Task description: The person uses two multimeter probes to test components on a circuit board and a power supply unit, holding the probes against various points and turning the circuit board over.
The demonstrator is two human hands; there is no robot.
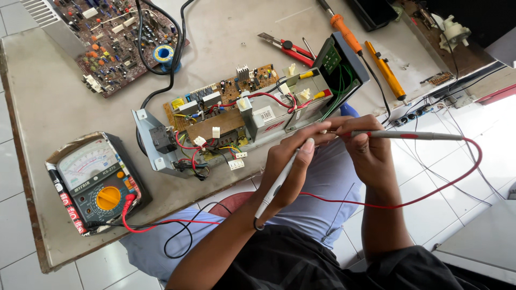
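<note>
My left hand point(293, 161) grips a pale grey test probe point(274, 188) with a black lead, held like a pen, its tip near the front edge of an opened electronic unit point(252, 115) with a brown circuit board, a grey battery and coloured wires. My right hand point(368, 147) holds a second grey probe point(414, 136) with a red lead, lying sideways. The two hands meet at their fingertips just below the unit's right end. Both leads run to an analog multimeter point(94, 182) with a yellow dial at the table's front left.
On the worn grey table point(54, 102): a large circuit board point(110, 40) with a solder spool point(163, 53) at the back left, red-handled cutters point(287, 47), an orange-handled soldering iron point(344, 29) and an orange desoldering pump point(386, 72). White tiled floor surrounds it.
</note>
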